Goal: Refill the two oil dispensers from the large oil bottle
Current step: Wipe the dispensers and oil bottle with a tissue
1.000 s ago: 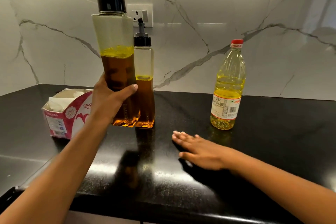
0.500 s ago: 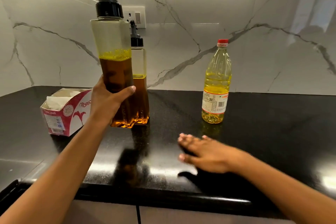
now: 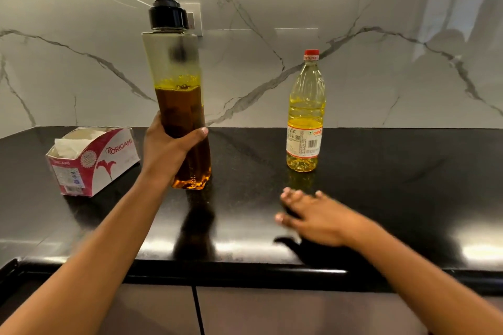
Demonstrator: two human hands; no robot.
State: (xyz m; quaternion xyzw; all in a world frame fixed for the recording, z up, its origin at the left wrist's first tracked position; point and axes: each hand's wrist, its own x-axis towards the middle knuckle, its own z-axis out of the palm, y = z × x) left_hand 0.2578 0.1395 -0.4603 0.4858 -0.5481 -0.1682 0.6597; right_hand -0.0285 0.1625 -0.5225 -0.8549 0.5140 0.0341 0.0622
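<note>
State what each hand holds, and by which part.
The left hand grips the oil dispenser around its lower body, below the oil line. The right hand holds nothing, open over the counter.

Left hand (image 3: 168,155) grips an upright oil dispenser (image 3: 174,68) at a black worktop (image 3: 394,185); right hand (image 3: 318,216), fingers extended, hovers near the oil bottle (image 3: 306,117).

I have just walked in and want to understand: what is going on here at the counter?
A person works at a black counter. The left hand holds a tall oil dispenser upright, closed and about half full of dark oil. The right hand hovers open over the counter and holds nothing. The large oil bottle stands to the right, capped, so pouring has not yet begun. A tissue box lies to the left.
</note>
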